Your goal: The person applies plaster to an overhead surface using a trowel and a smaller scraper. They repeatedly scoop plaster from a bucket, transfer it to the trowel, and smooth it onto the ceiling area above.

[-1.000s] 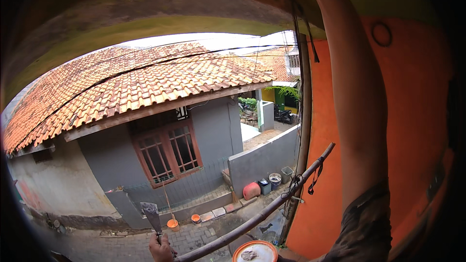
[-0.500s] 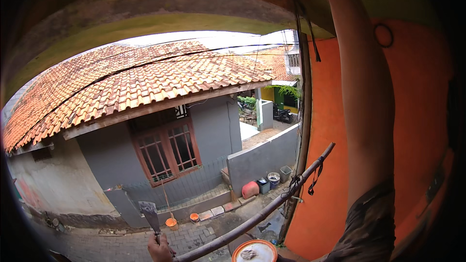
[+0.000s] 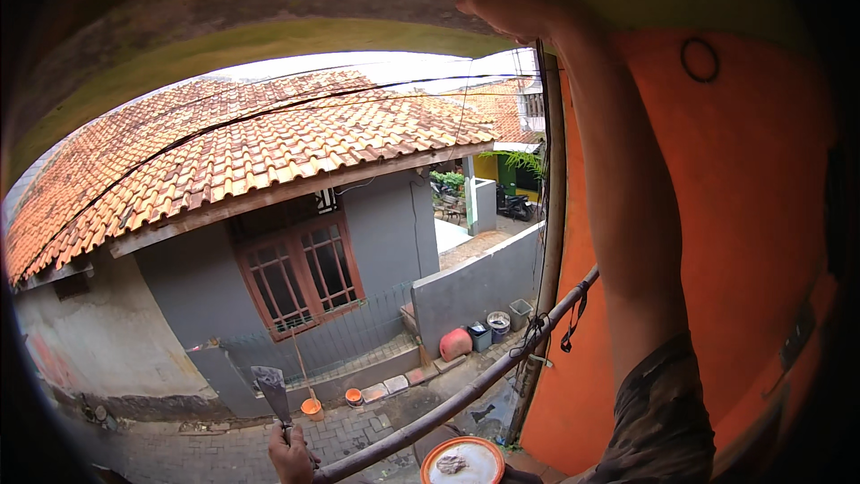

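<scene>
My left hand (image 3: 292,457) is low in the view, closed around the handle of a putty knife (image 3: 271,391). Its broad, stained blade points up, and the fist is close beside a bamboo pole (image 3: 448,408). Up at the dark underside of the beam (image 3: 296,0), my right hand (image 3: 502,4) is closed, its arm stretched high. Shadow hides what its fingers hold, if anything. Below, to the right of the left hand, stands an orange-rimmed bucket (image 3: 463,442) with whitish material and a grey lump inside.
The pole slants across in front of me, tied near an upright post (image 3: 553,170) hung with cables. An orange wall (image 3: 609,394) rises at right. Far below, a paved lane (image 3: 224,453) holds buckets and a red container (image 3: 455,343), before a tiled-roof house.
My right hand has moved left along the beam, its arm shifting left too. The left hand still grips the putty knife, and the whole view has shifted slightly.
</scene>
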Available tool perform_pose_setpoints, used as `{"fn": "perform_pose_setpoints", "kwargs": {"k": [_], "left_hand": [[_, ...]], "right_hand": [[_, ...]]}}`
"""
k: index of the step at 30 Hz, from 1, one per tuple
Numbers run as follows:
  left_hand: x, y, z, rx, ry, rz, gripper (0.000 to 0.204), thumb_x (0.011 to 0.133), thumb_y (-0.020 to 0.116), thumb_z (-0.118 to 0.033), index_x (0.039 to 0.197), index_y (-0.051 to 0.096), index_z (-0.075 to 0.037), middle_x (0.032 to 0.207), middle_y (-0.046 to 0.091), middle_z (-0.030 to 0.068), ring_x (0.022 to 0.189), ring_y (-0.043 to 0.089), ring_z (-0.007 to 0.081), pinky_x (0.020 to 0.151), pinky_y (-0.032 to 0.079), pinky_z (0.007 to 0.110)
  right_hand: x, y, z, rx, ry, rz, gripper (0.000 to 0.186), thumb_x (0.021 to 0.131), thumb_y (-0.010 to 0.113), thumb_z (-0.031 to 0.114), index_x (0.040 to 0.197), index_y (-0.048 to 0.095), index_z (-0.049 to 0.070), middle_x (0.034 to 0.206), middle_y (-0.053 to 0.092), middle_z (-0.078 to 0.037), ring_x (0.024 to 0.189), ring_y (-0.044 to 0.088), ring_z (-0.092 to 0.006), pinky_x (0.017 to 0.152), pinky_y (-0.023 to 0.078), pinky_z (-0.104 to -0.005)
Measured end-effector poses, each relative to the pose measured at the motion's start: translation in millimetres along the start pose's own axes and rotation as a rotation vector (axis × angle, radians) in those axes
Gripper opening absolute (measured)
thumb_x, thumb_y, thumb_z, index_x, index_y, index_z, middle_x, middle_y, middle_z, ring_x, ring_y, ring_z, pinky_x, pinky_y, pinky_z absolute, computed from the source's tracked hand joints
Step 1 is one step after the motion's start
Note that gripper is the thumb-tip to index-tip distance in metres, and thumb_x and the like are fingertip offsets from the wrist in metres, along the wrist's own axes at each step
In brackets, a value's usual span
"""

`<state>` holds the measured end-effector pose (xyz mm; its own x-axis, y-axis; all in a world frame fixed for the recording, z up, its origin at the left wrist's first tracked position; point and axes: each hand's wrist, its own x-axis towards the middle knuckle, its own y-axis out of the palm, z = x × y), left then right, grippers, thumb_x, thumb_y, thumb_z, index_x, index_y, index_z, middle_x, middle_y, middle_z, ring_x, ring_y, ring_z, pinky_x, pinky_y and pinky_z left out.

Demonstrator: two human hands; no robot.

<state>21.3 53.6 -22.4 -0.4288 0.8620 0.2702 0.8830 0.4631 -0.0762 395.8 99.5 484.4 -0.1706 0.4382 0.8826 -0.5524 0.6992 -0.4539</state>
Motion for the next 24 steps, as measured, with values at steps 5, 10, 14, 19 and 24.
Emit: {"fn": "perform_pose_setpoints", "kwargs": {"k": [5,10,14,19,24], "left_hand": [[3.4,1.9,1.6,0.003,-0.007,-0.006,0.018,0.098,0.056,-0.021,0.087,0.055,-0.007,0.060,0.049,-0.0021,0.044,0.045,0.0067,0.039,0.036,0.024],[6.0,0.6,2.7,0.008,-0.025,0.000,0.018,0.098,0.057,-0.021,0.086,0.054,-0.007,0.059,0.047,-0.0025,0.043,0.043,0.0065,0.038,0.035,0.024],[-4.2,-5.7,-2.1,-0.003,-0.063,-0.045,0.018,0.098,0.056,-0.021,0.085,0.054,-0.008,0.058,0.045,-0.0031,0.042,0.042,0.0061,0.037,0.035,0.024],[8.3,1.1,6.8,-0.013,-0.029,0.006,0.019,0.099,0.054,-0.022,0.086,0.053,-0.009,0.058,0.045,-0.0031,0.041,0.042,0.0062,0.036,0.035,0.024],[-0.7,-4.7,16.2,-0.044,-0.068,-0.052,0.018,0.099,0.054,-0.021,0.086,0.053,-0.008,0.059,0.046,-0.0030,0.041,0.042,0.0064,0.036,0.035,0.024]], "right_hand": [[37.3,-47.7,-16.4,0.081,0.068,-0.047,0.022,0.087,0.053,0.011,0.065,0.050,0.005,0.052,0.047,-0.005,0.040,0.040,-0.0152,0.038,0.024,-0.0357],[54.8,-42.4,3.3,-0.042,0.201,0.020,0.023,0.087,0.052,0.008,0.064,0.050,0.005,0.049,0.042,-0.003,0.038,0.036,-0.0162,0.038,0.023,-0.0357],[51.0,-26.2,21.6,-0.028,0.249,0.162,0.019,0.088,0.055,0.009,0.069,0.054,0.005,0.055,0.045,-0.002,0.043,0.039,-0.0143,0.039,0.026,-0.0331],[25.9,-85.6,33.8,0.162,0.288,0.104,0.017,0.089,0.060,0.009,0.073,0.057,0.006,0.061,0.048,-0.003,0.047,0.040,-0.0119,0.042,0.028,-0.0294],[64.1,-36.4,12.3,0.068,0.185,-0.007,0.018,0.089,0.055,0.010,0.074,0.060,0.003,0.063,0.051,-0.007,0.050,0.046,-0.0161,0.044,0.034,-0.0332]]}}
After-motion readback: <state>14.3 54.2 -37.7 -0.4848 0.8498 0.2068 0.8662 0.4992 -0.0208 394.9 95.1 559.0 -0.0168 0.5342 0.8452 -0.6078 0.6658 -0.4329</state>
